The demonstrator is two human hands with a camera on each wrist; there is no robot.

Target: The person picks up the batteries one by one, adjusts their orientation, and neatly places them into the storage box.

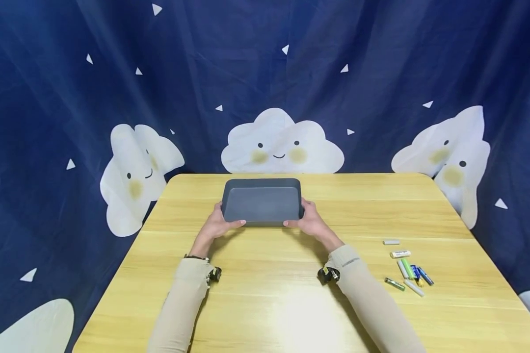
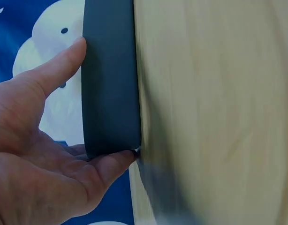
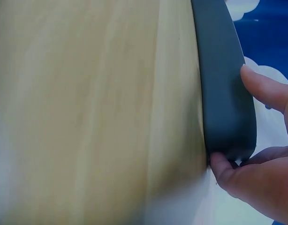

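Observation:
A dark grey rectangular tray (image 1: 262, 203) with rounded corners and low walls is at the far middle of the table, its inside facing me. My left hand (image 1: 216, 223) grips its near left corner, the thumb along the front wall and the other fingers at the side. At the near right corner, my right hand (image 1: 310, 219) holds it the same way. In the left wrist view, fingertips reach the lower edge of the tray wall (image 2: 111, 89). The right wrist view shows a finger tucked at the bottom edge of the tray wall (image 3: 226, 84).
Several small battery-like cylinders, among them a white one (image 1: 400, 254), a dark green one (image 1: 395, 284) and a blue one (image 1: 426, 276), lie on the right of the wooden table (image 1: 256, 314). Behind the table hangs a dark blue curtain (image 1: 247, 59) with clouds.

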